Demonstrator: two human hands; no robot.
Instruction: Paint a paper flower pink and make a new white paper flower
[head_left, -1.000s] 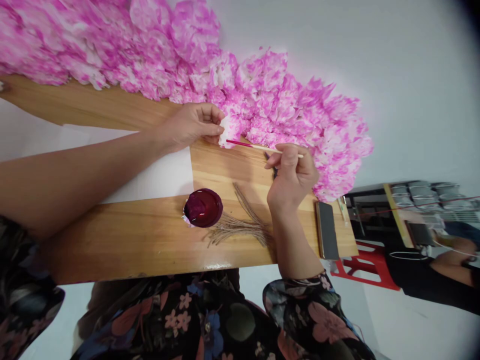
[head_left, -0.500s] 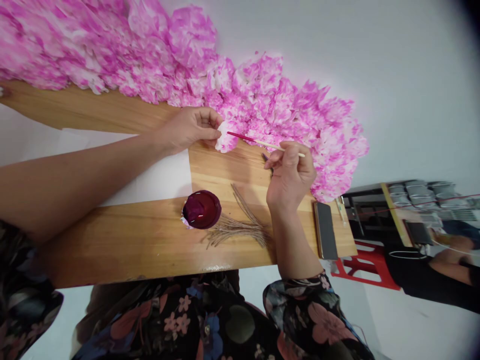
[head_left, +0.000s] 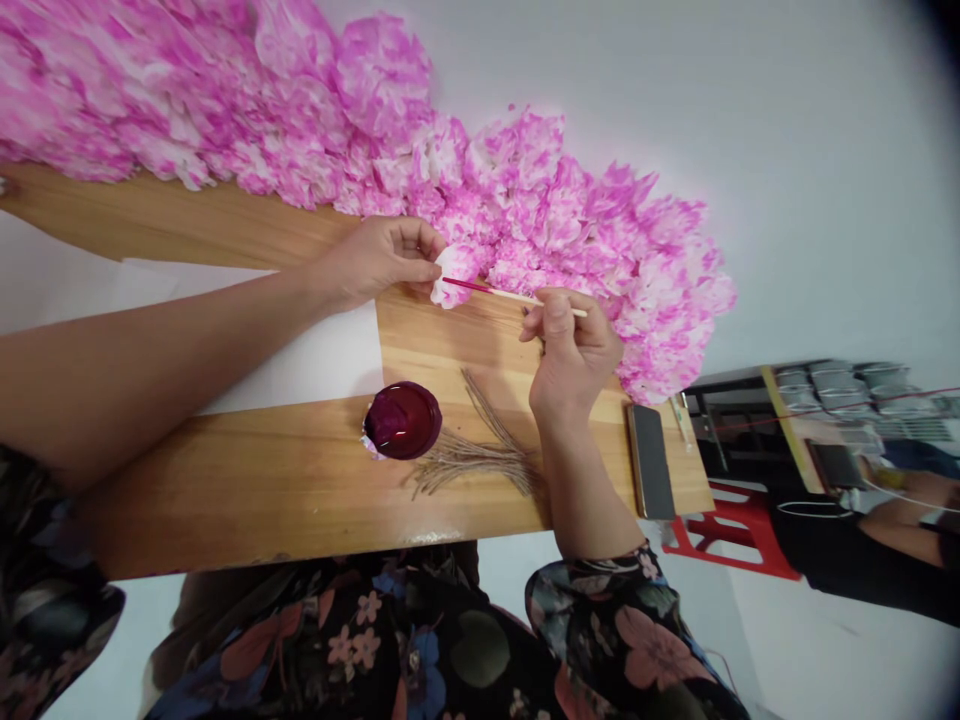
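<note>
Left hand [head_left: 375, 262] pinches a paper flower [head_left: 452, 272]; right hand [head_left: 574, 350] grips a brush [head_left: 510, 294] — red tip touching the flower, dye bowl [head_left: 403, 420] near.

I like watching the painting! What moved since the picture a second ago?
The right hand slid a little toward the left hand, and its thin brush dipped back down after lifting, its red tip again on the paper flower the left hand pinches. Both grips stayed. The paint cup, twine bundle and phone did not move on the wooden board.
</note>
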